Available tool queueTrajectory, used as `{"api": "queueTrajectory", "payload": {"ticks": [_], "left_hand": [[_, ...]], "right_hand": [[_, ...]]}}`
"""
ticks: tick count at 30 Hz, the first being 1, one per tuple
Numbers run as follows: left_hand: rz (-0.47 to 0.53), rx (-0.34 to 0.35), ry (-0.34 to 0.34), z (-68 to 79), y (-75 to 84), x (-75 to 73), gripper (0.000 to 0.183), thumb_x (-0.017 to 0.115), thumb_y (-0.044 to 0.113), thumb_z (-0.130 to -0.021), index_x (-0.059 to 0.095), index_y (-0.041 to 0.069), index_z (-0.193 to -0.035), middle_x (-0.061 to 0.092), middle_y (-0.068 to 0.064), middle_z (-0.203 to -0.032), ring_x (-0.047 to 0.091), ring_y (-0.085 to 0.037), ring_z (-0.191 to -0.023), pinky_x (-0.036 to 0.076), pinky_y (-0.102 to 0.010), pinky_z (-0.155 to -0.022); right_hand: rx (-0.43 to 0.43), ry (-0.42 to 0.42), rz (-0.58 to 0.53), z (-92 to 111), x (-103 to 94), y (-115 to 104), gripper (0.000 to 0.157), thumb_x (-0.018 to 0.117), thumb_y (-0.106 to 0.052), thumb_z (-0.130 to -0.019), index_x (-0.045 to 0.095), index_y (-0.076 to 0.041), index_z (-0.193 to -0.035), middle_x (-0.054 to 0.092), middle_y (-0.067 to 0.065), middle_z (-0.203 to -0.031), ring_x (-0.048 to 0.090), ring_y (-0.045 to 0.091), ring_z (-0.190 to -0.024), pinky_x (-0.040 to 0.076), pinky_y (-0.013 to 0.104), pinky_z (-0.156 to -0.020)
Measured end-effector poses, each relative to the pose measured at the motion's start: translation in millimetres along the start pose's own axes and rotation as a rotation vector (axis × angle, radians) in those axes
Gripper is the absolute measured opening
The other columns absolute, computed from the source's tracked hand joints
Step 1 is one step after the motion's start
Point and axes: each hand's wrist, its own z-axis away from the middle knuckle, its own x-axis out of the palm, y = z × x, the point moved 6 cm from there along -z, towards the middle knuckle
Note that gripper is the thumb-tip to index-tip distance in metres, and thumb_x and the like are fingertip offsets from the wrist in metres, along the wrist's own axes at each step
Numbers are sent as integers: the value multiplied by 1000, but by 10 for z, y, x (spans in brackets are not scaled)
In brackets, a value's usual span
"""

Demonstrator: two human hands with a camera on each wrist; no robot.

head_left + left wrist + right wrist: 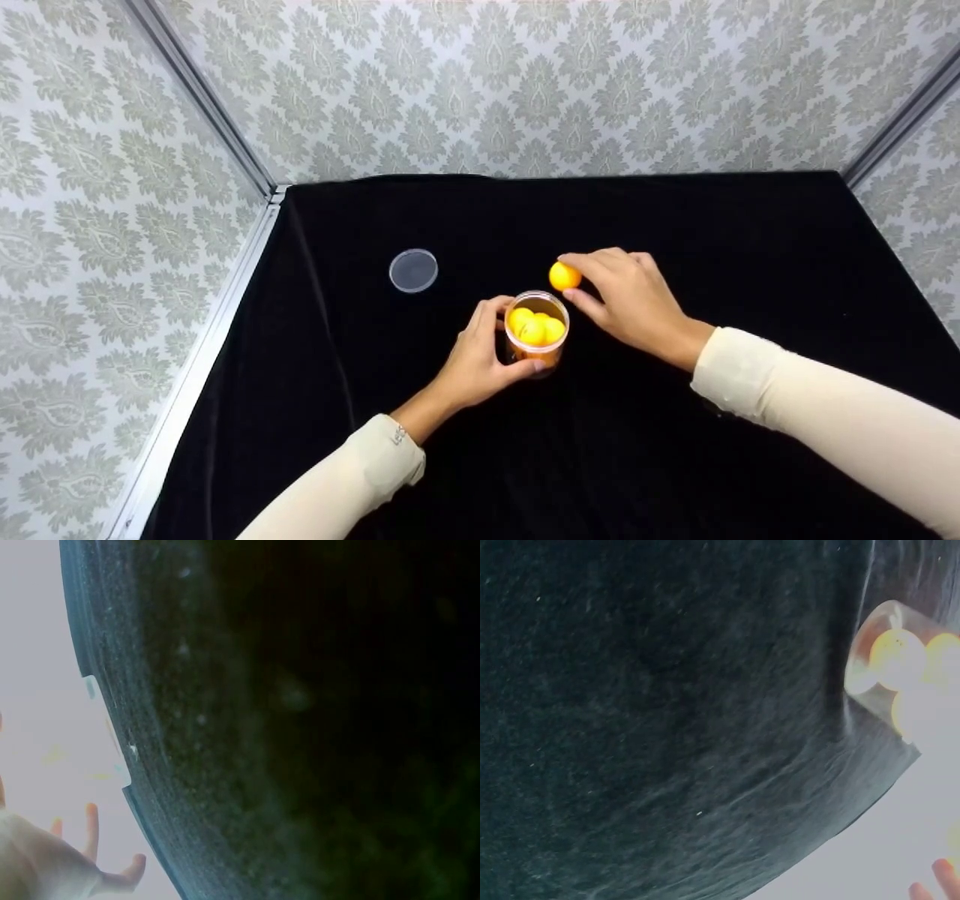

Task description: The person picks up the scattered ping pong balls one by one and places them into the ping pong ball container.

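My left hand [474, 358] grips a clear plastic jar [546, 357] from its left side, thumb across the near wall and fingers behind. Several orange-yellow table tennis balls [532, 330] lie inside, seen through the open top. Just beyond the jar's right rim, my right hand [628, 298] pinches one orange ball [564, 277] between thumb and fingers, above the dark cloth and apart from the jar. The right wrist view catches the jar [866, 682] with balls at its right edge, partly washed out by glare. A blurred hand shows at the lower left of the left wrist view.
A round clear lid [413, 271] lies flat on the black cloth [675, 465], left of and beyond the jar. Patterned wall panels [540, 90] stand at the back and both sides, with a metal frame rail [202, 97] at the left corner.
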Motion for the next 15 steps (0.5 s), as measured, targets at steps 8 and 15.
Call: {"api": "queueTrajectory", "payload": {"ticks": [8,15], "left_hand": [[-8,3,-3,-4,2,-7,89,88,50,-75,40,20,-144,52,3,-131,63,-15,-113,55,-35,-97],[-6,2,-10,4,6,-11,90,87,53,-76,39,22,-145,52,3,-132,63,-15,-114,55,-33,-96]], "right_hand": [[-56,-17,-1,23,-1,-220,40,71,-35,-96,66,-19,-133,74,1,-118,66,22,-110,49,49,-86],[-80,-18,-4,32,11,-279,41,71,-36,-96,66,-19,-133,73,1,-119,66,22,-110,50,49,-86]]}}
